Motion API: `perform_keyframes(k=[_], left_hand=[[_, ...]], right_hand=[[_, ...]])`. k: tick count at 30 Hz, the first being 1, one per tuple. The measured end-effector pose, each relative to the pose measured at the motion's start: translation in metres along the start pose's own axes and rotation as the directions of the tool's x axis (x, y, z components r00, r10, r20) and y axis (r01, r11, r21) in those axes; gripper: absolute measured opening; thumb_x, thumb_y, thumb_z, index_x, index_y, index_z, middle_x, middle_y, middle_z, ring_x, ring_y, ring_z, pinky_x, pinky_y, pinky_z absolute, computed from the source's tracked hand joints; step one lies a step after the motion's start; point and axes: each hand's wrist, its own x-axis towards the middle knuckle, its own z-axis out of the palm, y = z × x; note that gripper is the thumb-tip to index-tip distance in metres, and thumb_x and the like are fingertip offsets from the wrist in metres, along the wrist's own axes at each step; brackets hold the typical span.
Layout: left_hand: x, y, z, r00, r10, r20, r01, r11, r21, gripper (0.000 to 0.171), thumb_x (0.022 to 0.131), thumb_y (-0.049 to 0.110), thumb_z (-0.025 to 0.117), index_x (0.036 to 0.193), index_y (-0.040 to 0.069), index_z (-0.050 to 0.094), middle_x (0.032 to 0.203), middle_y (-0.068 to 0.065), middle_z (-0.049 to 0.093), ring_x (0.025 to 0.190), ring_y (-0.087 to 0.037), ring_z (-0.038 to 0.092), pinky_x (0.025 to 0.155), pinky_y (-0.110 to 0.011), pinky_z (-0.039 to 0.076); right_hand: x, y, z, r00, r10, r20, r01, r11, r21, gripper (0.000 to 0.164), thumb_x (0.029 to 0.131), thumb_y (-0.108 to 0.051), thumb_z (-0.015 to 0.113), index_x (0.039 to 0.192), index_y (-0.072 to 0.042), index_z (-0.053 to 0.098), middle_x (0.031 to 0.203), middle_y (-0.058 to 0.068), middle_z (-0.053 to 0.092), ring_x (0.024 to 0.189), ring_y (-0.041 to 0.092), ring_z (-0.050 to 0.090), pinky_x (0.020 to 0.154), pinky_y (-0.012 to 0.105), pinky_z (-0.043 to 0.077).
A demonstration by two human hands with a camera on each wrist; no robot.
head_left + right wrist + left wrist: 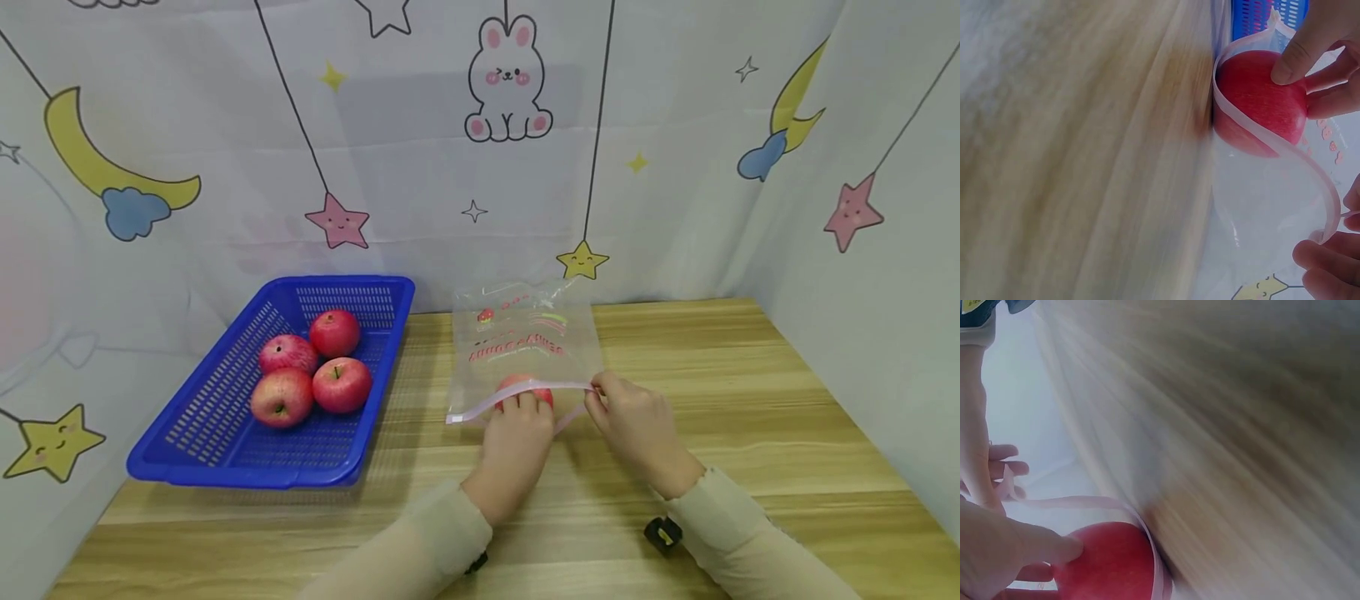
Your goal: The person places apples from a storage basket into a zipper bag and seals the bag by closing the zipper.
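Note:
A clear zip bag (pixel 525 354) with pink edging and red print lies on the wooden table. My left hand (pixel 517 437) grips a red apple (pixel 1260 103) at the bag's mouth, thumb on one side and fingers on the other. The pink zip edge (pixel 1272 140) curves around the apple in the right wrist view. My right hand (pixel 633 425) pinches the right end of the bag's opening between thumb and fingers, so the mouth gapes. In the left wrist view the apple (pixel 1110 562) sits just inside the pink rim.
A blue plastic basket (pixel 386 367) stands on the left of the table (pixel 712 400), holding several red apples (pixel 341 385). A white curtain (pixel 420 167) printed with stars, moons and a rabbit hangs behind. Black wrist devices (pixel 663 533) are strapped at the sleeves.

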Motion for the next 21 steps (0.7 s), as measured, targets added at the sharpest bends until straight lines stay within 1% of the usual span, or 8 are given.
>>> perform_keyframes(k=[2,6,12,21], left_hand=[[-0.0004,0.0007,0.0000,1.000,0.011,-0.016,-0.011,1.000,0.019,0.021,0.083,0.031,0.070,0.086,0.010,0.068,0.079,-0.004,0.061,0.066,-0.015,0.057,0.052,-0.023,0.049],[-0.0004,0.0015,0.0016,0.999,0.036,-0.035,-0.035,0.998,0.046,0.017,0.083,0.029,0.070,0.083,0.012,0.069,0.077,-0.002,0.059,0.066,-0.013,0.054,0.050,-0.021,0.047],[-0.0003,0.0016,0.0028,0.997,0.078,-0.005,-0.077,0.996,0.046,0.016,0.084,0.027,0.070,0.079,0.012,0.068,0.076,-0.001,0.057,0.065,-0.013,0.054,0.051,-0.020,0.047],[0.0008,0.0030,0.0042,0.995,0.072,0.065,-0.074,0.997,0.024,0.015,0.084,0.025,0.069,0.077,0.013,0.066,0.077,-0.001,0.057,0.065,-0.013,0.053,0.049,-0.019,0.046]], right_hand=[[0.0001,-0.0002,-0.0005,1.000,0.002,0.005,-0.002,1.000,0.001,0.007,0.078,-0.009,0.065,0.077,-0.004,0.060,0.059,0.004,0.063,0.038,0.011,0.045,0.034,0.024,0.031],[0.0003,-0.0006,-0.0016,1.000,0.013,0.022,-0.013,1.000,0.000,0.007,0.079,-0.009,0.065,0.078,-0.004,0.060,0.060,0.004,0.064,0.039,0.010,0.046,0.034,0.024,0.032],[0.0001,-0.0004,-0.0014,0.999,0.024,0.036,-0.024,1.000,0.001,0.008,0.079,-0.009,0.066,0.078,-0.003,0.061,0.063,0.006,0.065,0.041,0.010,0.048,0.035,0.024,0.034],[-0.0001,0.0003,0.0003,1.000,0.019,0.021,-0.020,1.000,0.008,0.008,0.079,-0.010,0.065,0.078,-0.003,0.061,0.063,0.006,0.065,0.041,0.012,0.049,0.035,0.025,0.035]])
